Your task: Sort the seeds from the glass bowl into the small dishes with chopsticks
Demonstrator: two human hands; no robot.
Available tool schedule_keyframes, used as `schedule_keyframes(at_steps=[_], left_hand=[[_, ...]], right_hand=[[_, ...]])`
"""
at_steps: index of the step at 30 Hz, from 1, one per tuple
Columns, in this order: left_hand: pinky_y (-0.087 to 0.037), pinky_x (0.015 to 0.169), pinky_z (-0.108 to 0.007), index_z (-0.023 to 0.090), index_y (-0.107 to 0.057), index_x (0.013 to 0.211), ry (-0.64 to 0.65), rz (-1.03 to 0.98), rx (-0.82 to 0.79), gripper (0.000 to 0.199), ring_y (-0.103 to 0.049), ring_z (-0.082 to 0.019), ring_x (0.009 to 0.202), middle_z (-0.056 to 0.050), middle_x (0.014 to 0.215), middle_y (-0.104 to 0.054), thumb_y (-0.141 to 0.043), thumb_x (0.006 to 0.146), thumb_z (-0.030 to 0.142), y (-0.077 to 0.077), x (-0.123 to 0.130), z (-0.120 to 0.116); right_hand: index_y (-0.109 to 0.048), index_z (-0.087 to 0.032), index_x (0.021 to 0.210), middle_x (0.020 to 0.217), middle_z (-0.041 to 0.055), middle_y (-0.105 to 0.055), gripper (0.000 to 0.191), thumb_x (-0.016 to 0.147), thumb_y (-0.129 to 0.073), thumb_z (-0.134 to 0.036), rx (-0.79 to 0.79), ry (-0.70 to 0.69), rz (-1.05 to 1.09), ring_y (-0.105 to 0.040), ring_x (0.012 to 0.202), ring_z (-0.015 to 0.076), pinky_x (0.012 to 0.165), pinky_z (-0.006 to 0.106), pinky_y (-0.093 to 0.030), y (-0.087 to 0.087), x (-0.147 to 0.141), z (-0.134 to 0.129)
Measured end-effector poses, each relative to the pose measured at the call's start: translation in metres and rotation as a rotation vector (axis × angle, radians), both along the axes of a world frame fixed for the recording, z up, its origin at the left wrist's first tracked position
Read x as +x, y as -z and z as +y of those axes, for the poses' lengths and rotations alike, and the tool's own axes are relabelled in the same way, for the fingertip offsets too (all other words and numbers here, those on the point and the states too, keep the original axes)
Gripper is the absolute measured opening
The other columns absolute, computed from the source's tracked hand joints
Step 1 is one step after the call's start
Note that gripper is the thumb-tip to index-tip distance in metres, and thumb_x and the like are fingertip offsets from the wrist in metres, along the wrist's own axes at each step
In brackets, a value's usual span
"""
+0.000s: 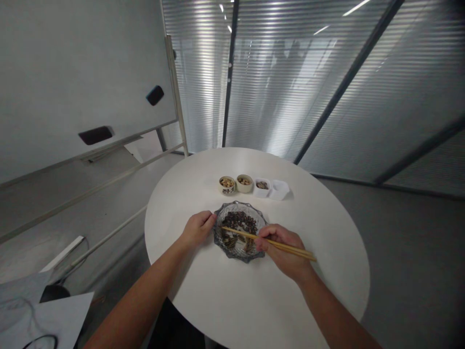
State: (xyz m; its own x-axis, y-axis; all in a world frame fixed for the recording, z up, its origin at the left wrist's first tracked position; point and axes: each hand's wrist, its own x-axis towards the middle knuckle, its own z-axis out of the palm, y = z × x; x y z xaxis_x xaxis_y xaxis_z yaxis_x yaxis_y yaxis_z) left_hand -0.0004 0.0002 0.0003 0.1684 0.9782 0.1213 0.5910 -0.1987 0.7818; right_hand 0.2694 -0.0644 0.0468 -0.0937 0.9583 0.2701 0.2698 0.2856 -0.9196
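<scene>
My left hand (198, 228) grips the left rim of a scalloped glass dish (248, 258), thumb at the edge. Dark brown nuts or beans (242, 219) lie at the back and middle of the dish. Nearer me in it are lighter, striped seeds (229, 241), too small to name surely. My right hand (281, 245), at the dish's right side, is closed around a pair of wooden chopsticks (295, 249). Their tips reach across the dish to its left inner side. Whether anything sits between the tips cannot be made out.
Behind the dish on the round white table (232, 295) stand a lettered cup (227, 190) and a plain cup (244, 185) of pale nuts. Beside them are a white tub (262, 192) with seeds and another white tub (279, 190). A whiteboard (87, 63) stands left.
</scene>
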Motion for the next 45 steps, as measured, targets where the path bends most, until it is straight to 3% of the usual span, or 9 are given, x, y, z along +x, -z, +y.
schedule_keyframes(at_steps=[8, 14, 19, 28, 38, 45], left_hand=[[-0.032, 0.059, -0.025, 0.02, -0.051, 0.067, 0.002, -0.016, 0.008, 0.048, -0.045, -0.014, 0.064, 0.001, 0.065, -0.051, -0.039, 0.098, 0.055, 0.001, 0.0, 0.0], [-0.032, 0.061, -0.026, 0.02, -0.05, 0.068, 0.02, -0.007, 0.013, 0.046, -0.045, -0.014, 0.065, 0.001, 0.066, -0.051, -0.039, 0.099, 0.052, -0.002, 0.0, -0.001], [-0.031, 0.06, -0.026, 0.02, -0.049, 0.067, 0.016, -0.008, 0.008, 0.047, -0.044, -0.013, 0.064, 0.001, 0.065, -0.049, -0.039, 0.099, 0.052, -0.003, 0.0, -0.001], [-0.032, 0.061, -0.026, 0.019, -0.05, 0.067, 0.008, -0.009, 0.001, 0.047, -0.044, -0.013, 0.065, 0.002, 0.065, -0.048, -0.039, 0.098, 0.052, -0.002, 0.0, 0.0], [-0.032, 0.06, -0.026, 0.019, -0.053, 0.065, -0.002, -0.007, 0.026, 0.048, -0.043, -0.013, 0.063, 0.001, 0.064, -0.049, -0.04, 0.098, 0.051, 0.001, 0.0, 0.0], [-0.031, 0.059, -0.026, 0.019, -0.054, 0.065, -0.007, -0.009, 0.021, 0.047, -0.044, -0.013, 0.063, 0.001, 0.063, -0.049, -0.041, 0.098, 0.05, -0.001, 0.0, 0.0]], right_hand=[[-0.067, -0.022, 0.078, 0.073, 0.0012, -0.069, 0.013, 0.086, -0.073, -0.03, 0.093, -0.001, -0.082, -0.064, 0.052, 0.0136, 0.046, 0.022, -0.052, -0.013, -0.017, 0.003], [-0.068, -0.022, 0.08, 0.07, 0.0021, -0.071, 0.02, 0.094, -0.064, -0.034, 0.187, -0.046, -0.186, -0.068, 0.062, 0.016, 0.057, 0.025, -0.056, -0.016, -0.022, 0.006], [-0.071, -0.021, 0.088, 0.071, 0.0024, -0.074, 0.02, 0.097, -0.061, -0.037, 0.146, -0.11, -0.187, -0.071, 0.063, 0.017, 0.059, 0.026, -0.057, -0.014, -0.017, 0.01], [-0.073, -0.021, 0.085, 0.065, 0.0033, -0.075, 0.029, 0.099, -0.059, -0.042, 0.112, -0.007, -0.102, -0.072, 0.058, 0.0191, 0.057, 0.028, -0.058, -0.008, 0.003, 0.004], [-0.076, -0.018, 0.083, 0.065, 0.0087, -0.076, 0.041, 0.087, -0.071, -0.058, -0.129, 0.056, 0.115, -0.075, 0.055, 0.0256, 0.052, 0.033, -0.064, -0.006, -0.009, 0.012], [-0.077, -0.018, 0.08, 0.068, 0.0099, -0.077, 0.04, 0.084, -0.074, -0.057, -0.122, 0.097, 0.158, -0.077, 0.059, 0.0292, 0.054, 0.037, -0.067, -0.005, -0.01, 0.015]])
